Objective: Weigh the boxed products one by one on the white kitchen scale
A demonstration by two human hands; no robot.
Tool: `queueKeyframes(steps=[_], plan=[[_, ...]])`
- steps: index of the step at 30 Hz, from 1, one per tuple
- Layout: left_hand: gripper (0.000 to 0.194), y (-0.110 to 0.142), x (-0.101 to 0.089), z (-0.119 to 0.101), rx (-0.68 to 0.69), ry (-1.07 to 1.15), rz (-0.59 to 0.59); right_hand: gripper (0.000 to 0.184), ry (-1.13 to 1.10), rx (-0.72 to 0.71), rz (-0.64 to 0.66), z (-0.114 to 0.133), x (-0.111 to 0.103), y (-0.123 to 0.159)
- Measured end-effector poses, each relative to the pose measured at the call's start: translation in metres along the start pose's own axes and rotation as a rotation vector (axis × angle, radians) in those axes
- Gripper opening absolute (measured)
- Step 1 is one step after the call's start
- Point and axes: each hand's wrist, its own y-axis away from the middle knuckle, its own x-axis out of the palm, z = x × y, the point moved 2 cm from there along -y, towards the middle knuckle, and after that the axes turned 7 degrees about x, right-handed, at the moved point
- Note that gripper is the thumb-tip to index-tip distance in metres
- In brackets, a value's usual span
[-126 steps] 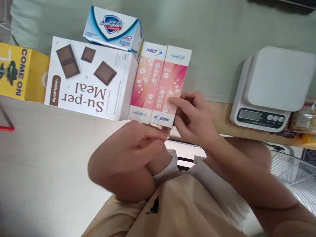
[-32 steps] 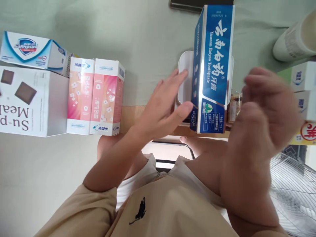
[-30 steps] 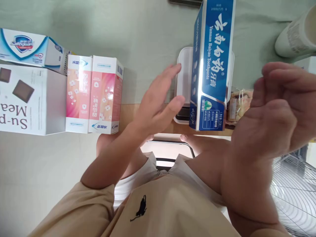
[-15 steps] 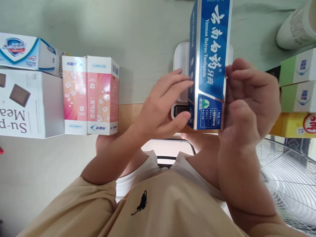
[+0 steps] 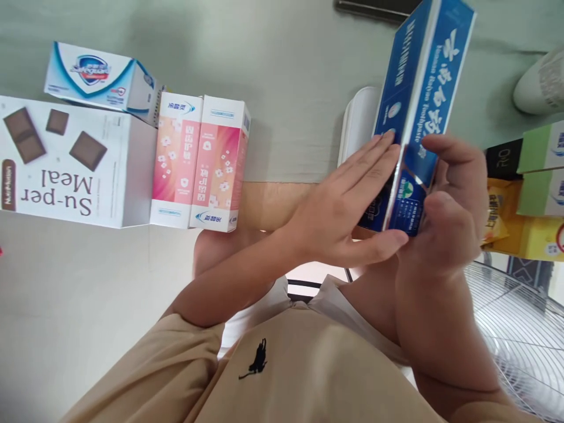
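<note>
A long blue toothpaste box leans to the right between my two hands. Against its left side my left hand lies with fingers outstretched, the fingertips touching the box and the thumb near its lower end. My right hand curls against the box's right side, fingers bent and slightly blurred. Partly hidden behind the box is a white device with rounded corners.
To the left stand two pink toothpaste boxes, a white meal box and a Safeguard box. Green boxes, a yellow box and a white cup are at right. A fan stands below right.
The toothpaste box has tilted to the right and turned to show more of its left side. My left hand has come over onto that side. The view has shifted left.
</note>
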Motion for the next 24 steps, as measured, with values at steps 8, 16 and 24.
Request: queueKeyframes(steps=[8,16,24], plan=[[0.042,0.010,-0.041,-0.035,0.015,0.075,-0.391,0.043,-0.368,-0.226,0.000,0.010,0.053,-0.003],[0.014,0.049,-0.122,-0.031,-0.238,0.020,-0.752,0.050,-0.228,-0.048,0.212,-0.006,0.123,0.014],[0.026,0.094,-0.181,0.011,-0.656,-0.087,-0.965,0.051,-0.049,0.118,0.314,0.001,0.181,0.029]])
